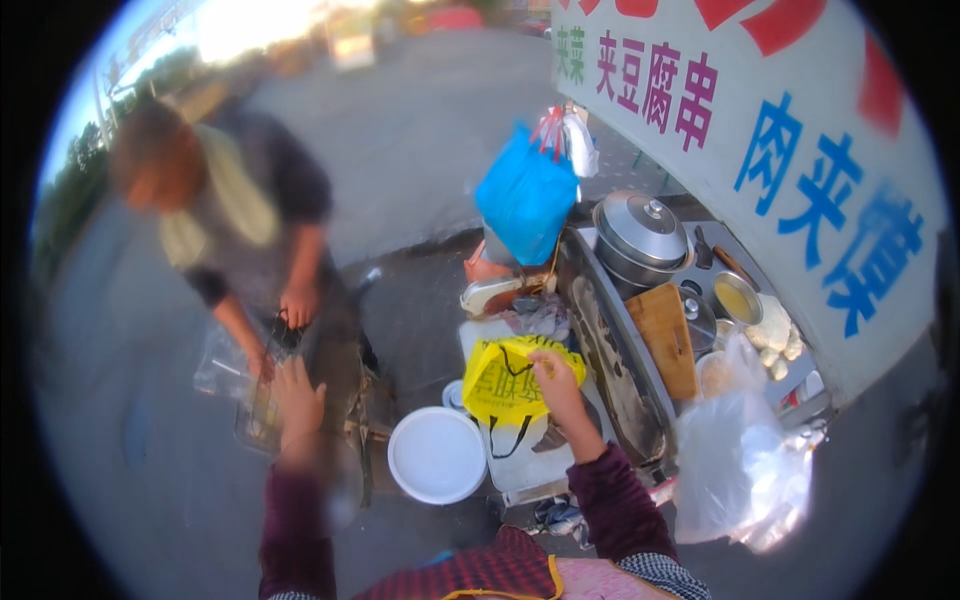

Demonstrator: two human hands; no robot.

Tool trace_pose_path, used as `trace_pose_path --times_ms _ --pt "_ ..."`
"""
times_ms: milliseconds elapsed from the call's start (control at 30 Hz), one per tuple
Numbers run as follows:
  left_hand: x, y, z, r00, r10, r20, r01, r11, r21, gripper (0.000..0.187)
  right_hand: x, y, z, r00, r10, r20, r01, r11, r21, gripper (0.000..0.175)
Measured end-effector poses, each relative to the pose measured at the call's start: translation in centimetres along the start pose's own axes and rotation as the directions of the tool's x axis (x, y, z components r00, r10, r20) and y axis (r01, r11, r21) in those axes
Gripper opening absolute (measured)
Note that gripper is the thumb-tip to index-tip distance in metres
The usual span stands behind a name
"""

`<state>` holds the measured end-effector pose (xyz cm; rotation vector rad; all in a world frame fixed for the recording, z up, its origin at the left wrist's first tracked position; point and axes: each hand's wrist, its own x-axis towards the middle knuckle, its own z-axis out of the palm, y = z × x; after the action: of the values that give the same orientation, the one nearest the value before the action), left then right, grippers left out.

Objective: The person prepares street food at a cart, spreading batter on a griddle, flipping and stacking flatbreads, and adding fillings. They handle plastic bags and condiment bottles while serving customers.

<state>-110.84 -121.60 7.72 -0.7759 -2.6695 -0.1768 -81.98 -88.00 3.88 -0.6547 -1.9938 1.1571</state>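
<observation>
My right hand [559,390] pinches the upper edge of a yellow plastic bag [487,382] by its black handle. The bag bears writing and rests upright on a pale board [517,469], its second handle hanging down in front. My left hand [298,401] stretches out to the left, thumb apart, close to another person's hand [260,365]. Beneath that hand a clear container [259,427] is blurred, with a clear plastic bag [225,360] beside it. Whether my left fingertips touch anything is hard to see.
A person [240,195] leans in from the left, holding a dark handle. A round white lid [437,455] lies before me. On the right stand a metal trough [615,352], a lidded pot [645,232], a wooden board [664,337] and hanging clear bags [739,465]. A blue bag [529,195] hangs behind.
</observation>
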Motion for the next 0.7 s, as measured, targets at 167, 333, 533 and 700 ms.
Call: trace_pose_path --times_ms 167,333,533,700 --pt "0.7 -1.1 1.9 1.0 -0.003 0.016 0.005 0.994 -0.113 0.065 18.0 0.3 -1.3 0.971 -0.175 -0.161 0.175 0.984 -0.016 0.031" --pt "1.9 1.7 -2.1 0.961 -0.18 0.208 0.194 0.98 -0.048 0.05 40.1 2.8 -2.4 0.877 -0.437 -0.198 0.266 0.787 -0.557 0.05" --pt "-0.1 -1.3 1.5 0.971 -0.142 0.191 0.112 0.981 0.161 0.044 49.3 12.0 2.2 0.911 0.284 0.301 -0.06 0.811 -0.583 0.076" --pt "1.4 2.4 -2.1 0.952 -0.204 0.227 0.153 0.963 0.221 0.034 46.5 10.6 4.3 0.991 0.086 0.103 -0.009 0.805 -0.593 0.075"
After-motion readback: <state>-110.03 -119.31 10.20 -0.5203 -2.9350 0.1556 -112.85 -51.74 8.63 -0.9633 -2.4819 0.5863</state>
